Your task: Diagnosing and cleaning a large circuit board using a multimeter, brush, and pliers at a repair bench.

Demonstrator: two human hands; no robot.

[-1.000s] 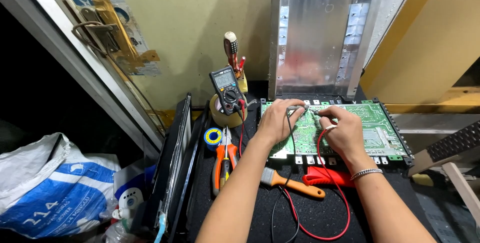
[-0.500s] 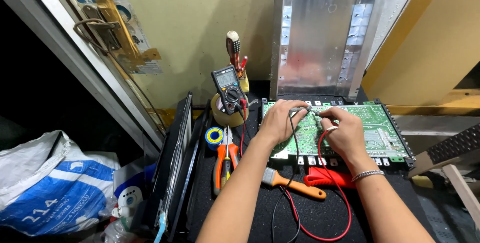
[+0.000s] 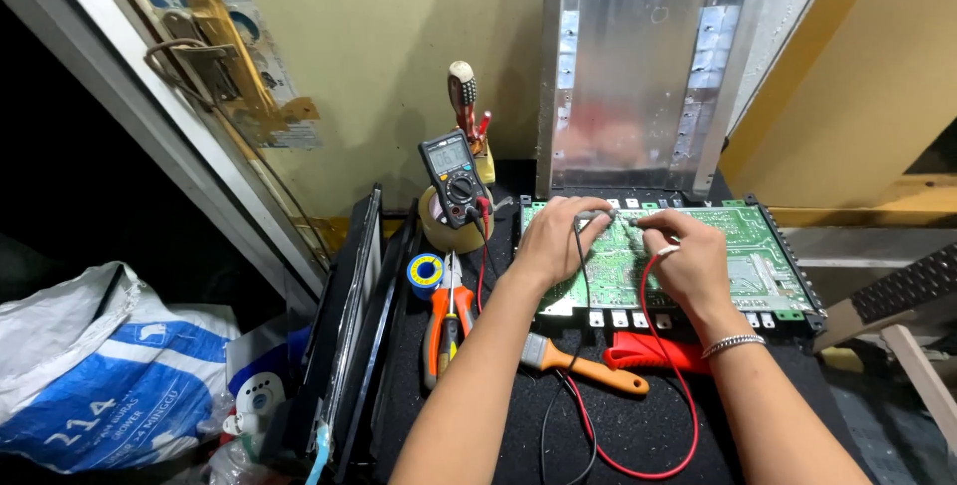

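A green circuit board lies on the black mat. My left hand rests on the board's left part and pinches a black test probe, whose black lead runs down toward me. My right hand holds a red test probe against the board's middle; its red lead loops over the mat. Both probe tips meet close together near the board's far edge. A dark multimeter stands tilted against a tape roll to the left.
Orange-handled pliers and a small blue-yellow solder reel lie left of the board. A brush with an orange handle and a red tool sit in front. A metal panel leans behind. A dark flat panel and plastic bag are at left.
Both hands have shifted slightly on the board, bringing the probe tips closer together. Nothing else has moved.
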